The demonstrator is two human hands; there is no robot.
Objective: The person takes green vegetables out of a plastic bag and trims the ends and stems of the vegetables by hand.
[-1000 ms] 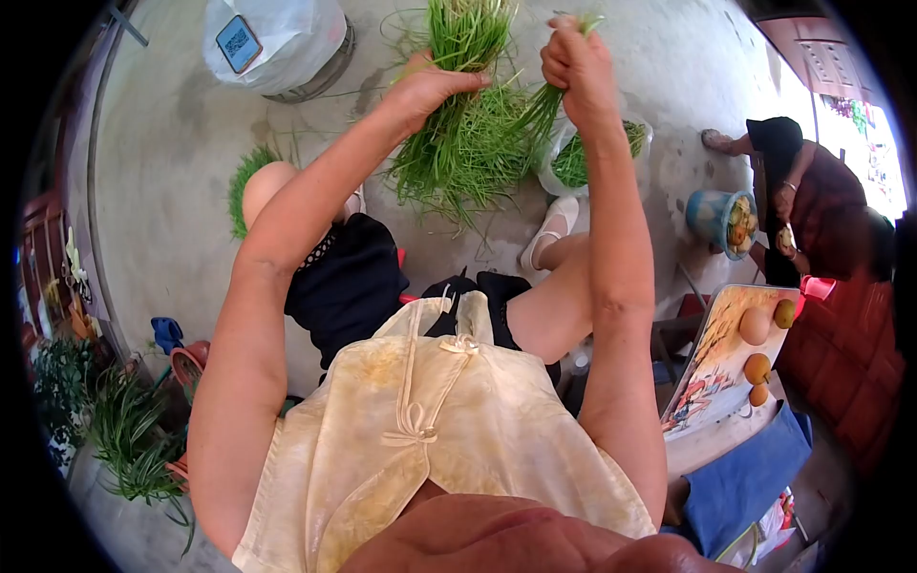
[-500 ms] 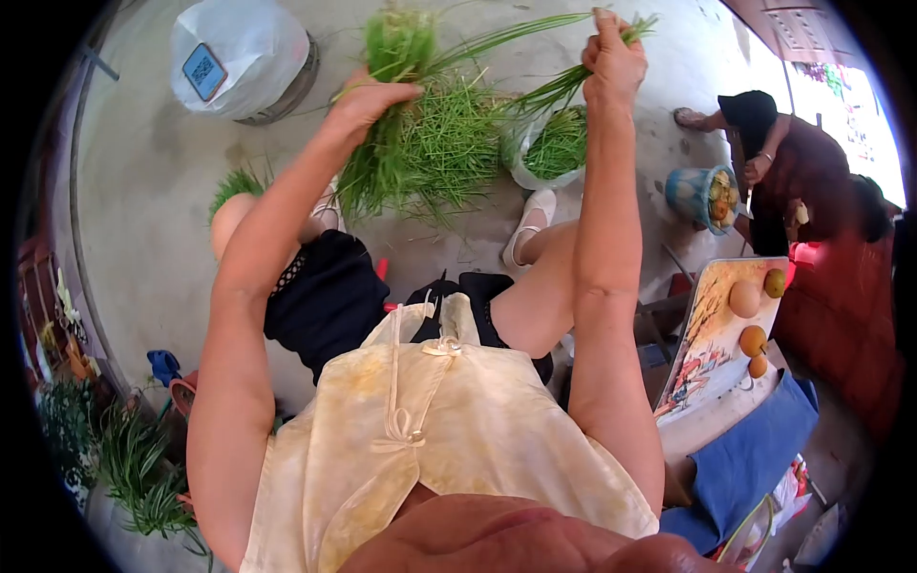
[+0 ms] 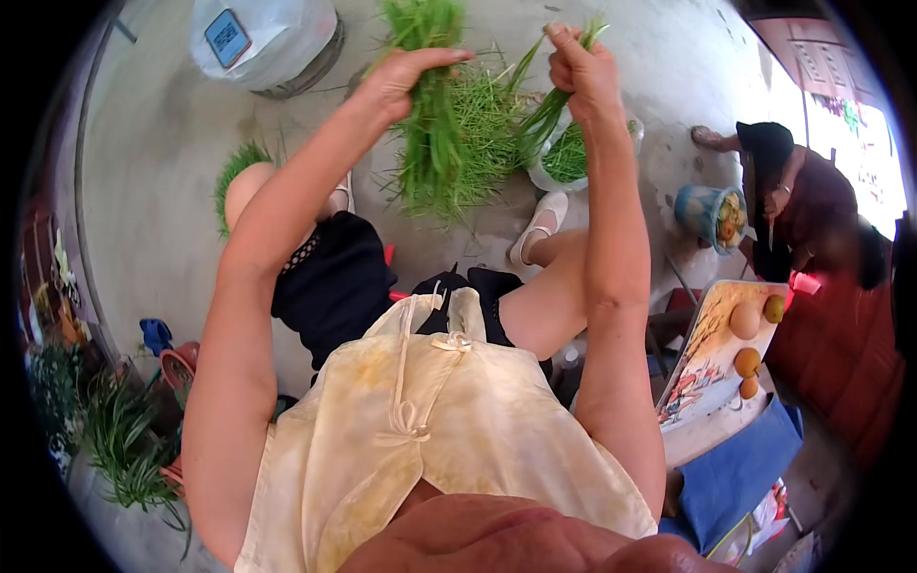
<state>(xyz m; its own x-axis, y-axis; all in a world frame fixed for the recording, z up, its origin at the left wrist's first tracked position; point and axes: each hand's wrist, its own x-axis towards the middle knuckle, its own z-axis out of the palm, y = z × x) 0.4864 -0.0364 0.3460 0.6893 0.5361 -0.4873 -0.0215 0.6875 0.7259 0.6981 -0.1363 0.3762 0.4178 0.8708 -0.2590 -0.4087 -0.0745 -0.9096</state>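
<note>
My left hand [image 3: 396, 84] is closed around a thick bunch of long green grass-like stalks [image 3: 432, 143], with the thumb lying across it. The bunch hangs upright above the floor and looks a little blurred. To its right, my right hand [image 3: 585, 78] is closed on a thinner bundle of green stalks [image 3: 544, 119], whose ends stick out above the fingers and trail down to the left. Below and between the hands, a loose pile of cut green stalks [image 3: 487, 129] lies on the floor. Partly behind my right wrist, an open plastic bag [image 3: 548, 180] holds more greens.
A bucket covered in white plastic [image 3: 272, 43], with a QR-code card on it, stands upper left. At right, another person [image 3: 812, 181] bends near a blue bucket [image 3: 695, 212] of produce. A patterned board [image 3: 712, 358] with several round fruits stands beside my right arm.
My right hand has come closer to my left hand. The stalks that stretched between the two hands now hang down from my right hand. The whole view has shifted slightly.
</note>
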